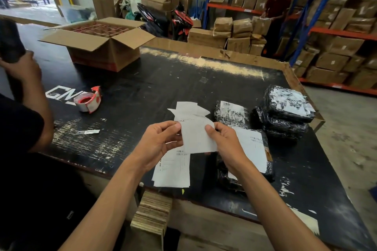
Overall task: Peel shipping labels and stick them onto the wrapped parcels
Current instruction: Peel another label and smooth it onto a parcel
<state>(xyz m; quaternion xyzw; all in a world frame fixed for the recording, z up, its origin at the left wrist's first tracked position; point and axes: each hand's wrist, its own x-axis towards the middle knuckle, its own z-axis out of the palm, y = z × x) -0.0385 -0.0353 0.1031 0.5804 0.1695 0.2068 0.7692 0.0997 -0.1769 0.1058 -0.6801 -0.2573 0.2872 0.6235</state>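
Label sheet (196,136) is held up over the counter's (142,87) near edge. Left hand (157,142) pinches its left edge, right hand (226,142) its upper right edge, fingers of both narrowed onto the paper. It looks thin, light and floppy, likely to curl or stick to itself. Best to start the peel at a corner and keep it taut. Wrapped parcel (255,149) lies just right, labelled parcels (285,112) stacked towards the right edge; wrap looks soft, slick.

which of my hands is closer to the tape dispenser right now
Left. Your left hand is right of the tape dispenser and nearer you; your right hand is farther right. Both pinch the label sheet.
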